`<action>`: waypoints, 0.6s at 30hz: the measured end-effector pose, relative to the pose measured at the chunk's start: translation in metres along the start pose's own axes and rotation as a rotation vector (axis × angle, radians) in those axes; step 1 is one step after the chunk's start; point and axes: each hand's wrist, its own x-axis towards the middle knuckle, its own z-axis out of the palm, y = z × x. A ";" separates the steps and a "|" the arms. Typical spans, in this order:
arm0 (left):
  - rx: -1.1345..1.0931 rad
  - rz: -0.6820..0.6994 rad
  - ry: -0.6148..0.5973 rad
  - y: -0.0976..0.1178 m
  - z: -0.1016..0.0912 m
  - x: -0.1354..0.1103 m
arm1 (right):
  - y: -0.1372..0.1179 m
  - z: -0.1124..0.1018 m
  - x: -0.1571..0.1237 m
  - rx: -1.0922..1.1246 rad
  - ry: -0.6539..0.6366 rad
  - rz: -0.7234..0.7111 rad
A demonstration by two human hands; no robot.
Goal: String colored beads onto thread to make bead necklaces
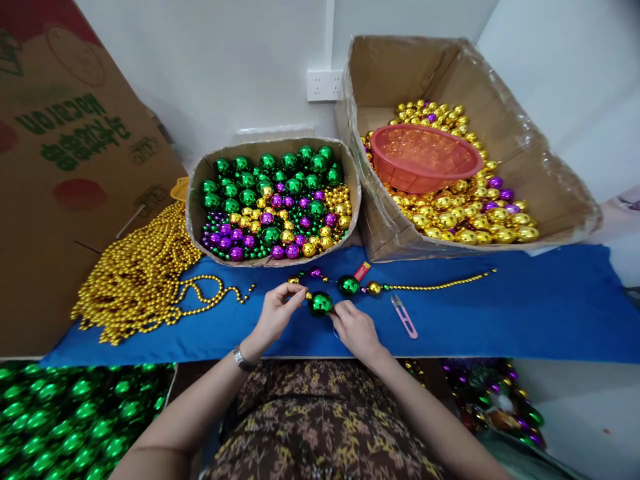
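My left hand (279, 312) pinches a strand of beads by a small gold bead, beside a large shiny green bead (321, 304). Just right of that green bead, my right hand (354, 327) is closed with thumb and fingers together; a bit of thin thread shows below the fingertips, but what they grip is mostly hidden. Beyond my hands the strand curves past a purple bead (315, 273) to a second green bead (349, 285) and a gold bead (375, 287). From there a chain of small gold beads (435, 287) runs right. A red tag (362, 271) lies against the second green bead.
Pink thread snips (404, 317) lie on the blue cloth (500, 320). Behind stand a carton of mixed beads (191, 230) and a larger carton (400, 233) with gold beads and a red basket (425, 160). Gold bead chains (145, 273) heap at left, by a tall box (75, 200).
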 end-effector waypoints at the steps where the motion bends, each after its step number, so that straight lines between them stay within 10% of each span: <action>1: 0.052 0.037 0.004 0.001 -0.002 -0.001 | 0.002 -0.002 0.000 -0.009 -0.016 -0.005; 11: 0.164 0.462 -0.039 0.070 -0.002 -0.009 | -0.029 -0.044 0.035 0.474 0.161 -0.126; 18: -0.011 0.353 -0.100 0.070 0.005 -0.003 | -0.026 -0.043 0.034 0.657 0.102 -0.096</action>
